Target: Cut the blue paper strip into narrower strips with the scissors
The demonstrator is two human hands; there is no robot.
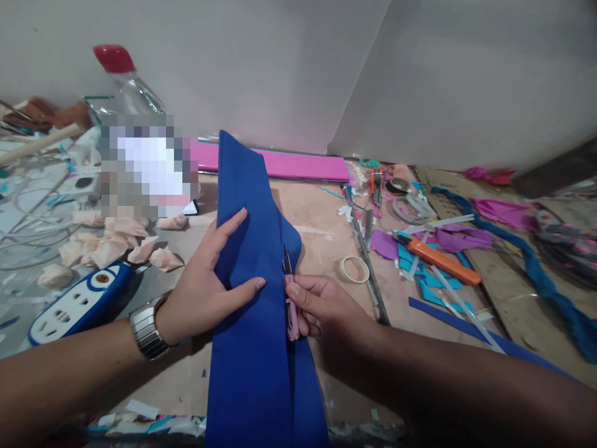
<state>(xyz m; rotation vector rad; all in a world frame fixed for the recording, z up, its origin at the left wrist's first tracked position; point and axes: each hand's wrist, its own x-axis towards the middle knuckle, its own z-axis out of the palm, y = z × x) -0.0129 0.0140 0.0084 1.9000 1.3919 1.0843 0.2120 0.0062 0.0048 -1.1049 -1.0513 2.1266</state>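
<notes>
A long folded blue sheet runs from the near edge up the middle of the work surface. My left hand lies on it with thumb and fingers spread, pressing its left part; a metal watch is on that wrist. My right hand is closed around a small pink-handled knife. The dark blade points away from me and lies at the right edge of the sheet's upper layer. Another blue layer shows beneath, to the right of the blade.
A blue-and-white power strip and crumpled peach paper pieces lie left. Behind is a pink folded stack. To the right are a tape roll, a metal ruler, an orange cutter and coloured scraps.
</notes>
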